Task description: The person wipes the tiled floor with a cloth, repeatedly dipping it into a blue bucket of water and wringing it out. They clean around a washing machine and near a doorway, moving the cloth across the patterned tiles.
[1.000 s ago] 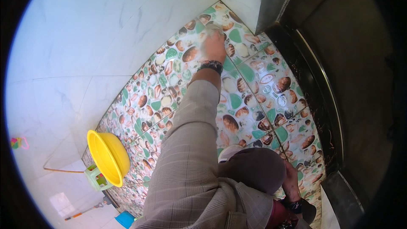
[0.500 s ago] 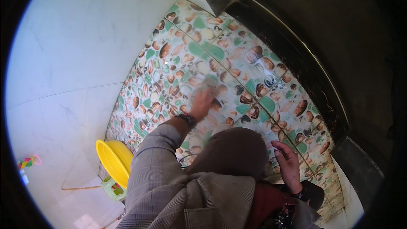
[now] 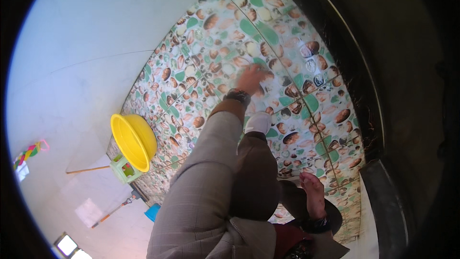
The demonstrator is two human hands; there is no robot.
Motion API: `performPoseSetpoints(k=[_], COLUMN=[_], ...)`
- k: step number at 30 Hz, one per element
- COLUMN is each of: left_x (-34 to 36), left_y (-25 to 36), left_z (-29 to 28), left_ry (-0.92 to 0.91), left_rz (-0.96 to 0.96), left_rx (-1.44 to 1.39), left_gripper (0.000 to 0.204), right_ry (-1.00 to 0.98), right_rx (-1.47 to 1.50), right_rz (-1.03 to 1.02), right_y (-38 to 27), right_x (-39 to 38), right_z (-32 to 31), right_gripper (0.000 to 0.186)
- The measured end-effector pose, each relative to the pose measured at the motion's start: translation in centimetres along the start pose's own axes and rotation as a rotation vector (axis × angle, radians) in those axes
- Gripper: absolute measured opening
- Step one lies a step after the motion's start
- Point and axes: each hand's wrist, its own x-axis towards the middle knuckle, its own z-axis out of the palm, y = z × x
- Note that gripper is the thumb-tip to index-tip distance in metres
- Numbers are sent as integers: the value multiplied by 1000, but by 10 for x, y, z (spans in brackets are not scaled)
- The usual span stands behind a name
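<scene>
My left hand (image 3: pixel 252 79) reaches out from a grey checked sleeve (image 3: pixel 201 158), low over the pebble-patterned tile floor (image 3: pixel 230 43). Its fingers point toward the tiles and are blurred, so whether anything is in them does not show. A dark band (image 3: pixel 237 97) circles that wrist. My right hand (image 3: pixel 314 194) hangs by my right knee, its fingers loosely bent and holding nothing. Between the two arms are my brown-trousered leg (image 3: pixel 256 172) and a white shoe (image 3: pixel 258 122) planted on the floor.
A yellow basin (image 3: pixel 128 139) stands tilted at the left wall, beside a pale green stool (image 3: pixel 122 169). Nearby are a long-handled tool (image 3: pixel 112 213) and a blue object (image 3: pixel 152 212). A raised black ledge (image 3: pixel 357 100) borders the floor on the right.
The view has shifted, so the floor and basin sit higher in it. My left hand stays over nearly the same tiles. The white shoe and blue object have come into sight.
</scene>
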Motion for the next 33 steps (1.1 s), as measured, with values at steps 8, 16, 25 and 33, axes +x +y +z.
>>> performPoseSetpoints(k=[8,16,25,33], left_x=[-52,-207,-437,-580], left_y=[21,38,93,74], left_z=[-61,-186,-265,-275], left_ry=[-33,254,903,1427], left_rz=[-432,-649,-868,-798], left_rx=[-952,-1880,-2160,-2263], left_gripper=[24,32,36,33], right_ry=[110,-60,-303,-494], right_rx=[-143,-243,-593,-862], right_rz=[10,14,-95,-83], right_y=[-60,-107,-174,-176], right_x=[-73,-161,-231,-282], right_z=[13,56,105,191], right_gripper=[21,23,28,25])
